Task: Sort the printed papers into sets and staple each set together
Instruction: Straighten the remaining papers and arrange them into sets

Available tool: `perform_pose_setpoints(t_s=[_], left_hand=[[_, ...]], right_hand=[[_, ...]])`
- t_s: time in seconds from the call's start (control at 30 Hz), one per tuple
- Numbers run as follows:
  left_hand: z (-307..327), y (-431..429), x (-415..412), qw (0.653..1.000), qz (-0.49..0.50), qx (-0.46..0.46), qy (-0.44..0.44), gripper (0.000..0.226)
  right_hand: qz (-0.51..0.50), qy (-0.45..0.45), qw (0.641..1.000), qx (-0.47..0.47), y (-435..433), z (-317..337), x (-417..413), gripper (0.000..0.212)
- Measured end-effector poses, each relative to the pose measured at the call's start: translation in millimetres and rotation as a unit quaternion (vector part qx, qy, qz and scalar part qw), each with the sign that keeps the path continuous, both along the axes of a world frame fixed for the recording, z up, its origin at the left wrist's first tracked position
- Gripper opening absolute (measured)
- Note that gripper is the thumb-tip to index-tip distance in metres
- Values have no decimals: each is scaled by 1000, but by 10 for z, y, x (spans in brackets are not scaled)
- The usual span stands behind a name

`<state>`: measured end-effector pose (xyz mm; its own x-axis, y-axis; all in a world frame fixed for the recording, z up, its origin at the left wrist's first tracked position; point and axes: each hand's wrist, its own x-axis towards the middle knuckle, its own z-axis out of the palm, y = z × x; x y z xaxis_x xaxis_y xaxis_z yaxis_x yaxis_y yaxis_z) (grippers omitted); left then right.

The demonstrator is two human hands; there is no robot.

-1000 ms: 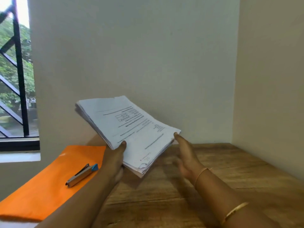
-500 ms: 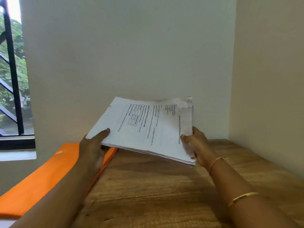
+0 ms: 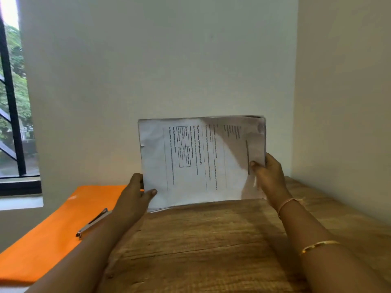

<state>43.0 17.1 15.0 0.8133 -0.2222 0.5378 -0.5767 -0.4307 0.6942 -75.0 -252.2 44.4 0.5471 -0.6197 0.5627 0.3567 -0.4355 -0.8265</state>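
Stack of papers [image 3: 201,161] now stands upright on its long lower edge, which appears to rest on the wooden table [image 3: 211,250] at 12 o'clock from us, close to the wall. A second ago we had it tilted on the left palm alone; half a second ago it lay nearly flat between both hands. Left hand [image 3: 135,195] grips the stack's 8 o'clock corner, thumb across the front sheet. Right hand [image 3: 268,176] holds the 3 o'clock edge, thumb on the front and fingers curled behind. We judge this as squaring the sheets against the table before any sorting. No set is split off yet, nothing is stapled. The stapler [image 3: 93,223] lies untouched on the orange folder [image 3: 53,233] at 8 o'clock of the stack, partly behind the left forearm. Print on the front sheet runs sideways. One bold line seems to read "Unique Selling Proposition (USP)", and beside it sits a small ruled grid. The remaining lines are too blurred to read. No brand shows on the stapler.
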Motion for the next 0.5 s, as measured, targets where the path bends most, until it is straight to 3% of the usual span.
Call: perform_pose_setpoints(t_s=[0.1,0.17,0.3,0.37,0.5], left_hand=[[-135,-25,40,996,27,74,29,26],[-174,-40,43,995,33,87,35,23],[-120,14,47,997,-14,62,48,27],[-42,100,27,988,-90,21,126,32],[113,286,-79,888,-303,-121,325,70]], right_hand=[[17,74,996,51,-35,-170,46,23],[25,75,994,74,-47,-235,68,21],[40,61,994,76,-60,-166,44,23],[33,65,995,69,-90,-118,9,24],[82,97,983,132,-207,-95,-33,32]])
